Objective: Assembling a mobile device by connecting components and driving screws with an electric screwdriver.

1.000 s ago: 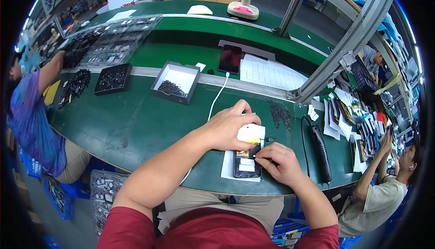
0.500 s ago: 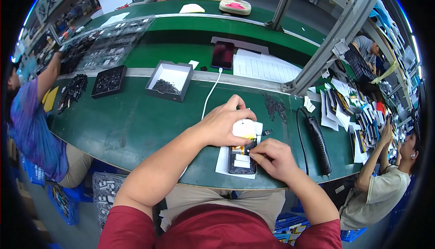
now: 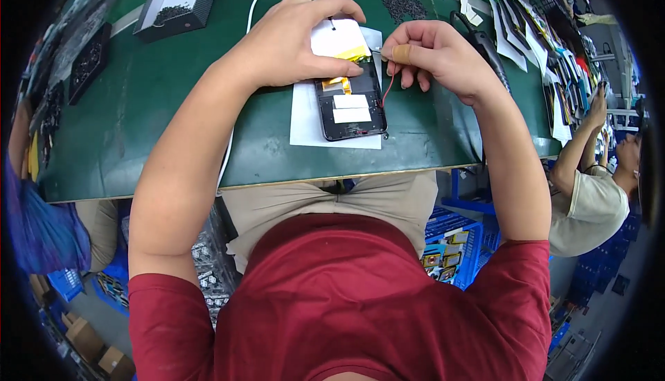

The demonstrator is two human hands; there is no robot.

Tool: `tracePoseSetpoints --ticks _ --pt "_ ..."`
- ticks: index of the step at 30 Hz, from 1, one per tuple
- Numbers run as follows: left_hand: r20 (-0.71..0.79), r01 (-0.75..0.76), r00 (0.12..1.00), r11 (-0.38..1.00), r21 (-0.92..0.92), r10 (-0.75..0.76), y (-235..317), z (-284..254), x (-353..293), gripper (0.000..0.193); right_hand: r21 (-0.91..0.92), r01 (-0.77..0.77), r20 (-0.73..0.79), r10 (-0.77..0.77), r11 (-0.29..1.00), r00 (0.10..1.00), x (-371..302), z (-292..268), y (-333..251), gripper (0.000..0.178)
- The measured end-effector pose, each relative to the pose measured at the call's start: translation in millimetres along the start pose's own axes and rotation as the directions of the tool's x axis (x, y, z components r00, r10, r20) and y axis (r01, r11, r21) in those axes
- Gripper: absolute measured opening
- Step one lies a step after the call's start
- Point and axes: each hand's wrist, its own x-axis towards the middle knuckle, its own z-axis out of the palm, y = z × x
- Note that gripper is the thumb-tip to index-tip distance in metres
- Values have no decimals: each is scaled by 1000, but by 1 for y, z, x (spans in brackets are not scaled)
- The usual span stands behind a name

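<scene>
An opened phone [image 3: 353, 130], its dark inner side facing up, lies on a white paper sheet [image 3: 305, 121] near the bench's front edge. Orange flex and white pads show inside it. At its far end is a white flat battery [image 3: 336, 40] edged with yellow tape. My left hand [image 3: 291, 41] curls around this battery, thumb at the near edge and fingers at the far edge. Just right of the phone, my right hand [image 3: 433, 55] pinches the end of a thin red wire [image 3: 389, 89] that runs down to the phone's right side. The exact tip is hidden by the fingers.
A grey box [image 3: 176, 7] of small black parts stands at the far left, beside a black tray [image 3: 90, 62]. Loose black parts [image 3: 400, 3] lie beyond my hands. A black corded tool [image 3: 488, 52] and paper-backed stacks are on the right. Co-workers sit on both sides.
The view has tilted down, so the bench sits higher in the picture. My right hand has drawn away from the phone's inside to its right, with the red wire now showing.
</scene>
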Motion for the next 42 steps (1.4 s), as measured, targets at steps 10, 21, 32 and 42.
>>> tracePoseSetpoints --ticks 10,21,32,42 --pt "121 29 992 999 -44 -24 15 -13 4 62 -278 -22 161 69 960 985 15 -13 -19 15" --pt "129 0 992 1000 -27 4 10 -12 3 65 -468 -195 268 349 862 898 35 -13 -56 14" --pt "126 -17 992 998 52 11 15 -11 6 66 -515 -218 207 367 829 907 47 -9 -58 12" --pt "125 10 992 998 67 -19 13 -9 3 67 -482 -262 190 392 836 900 48 -7 -58 11"
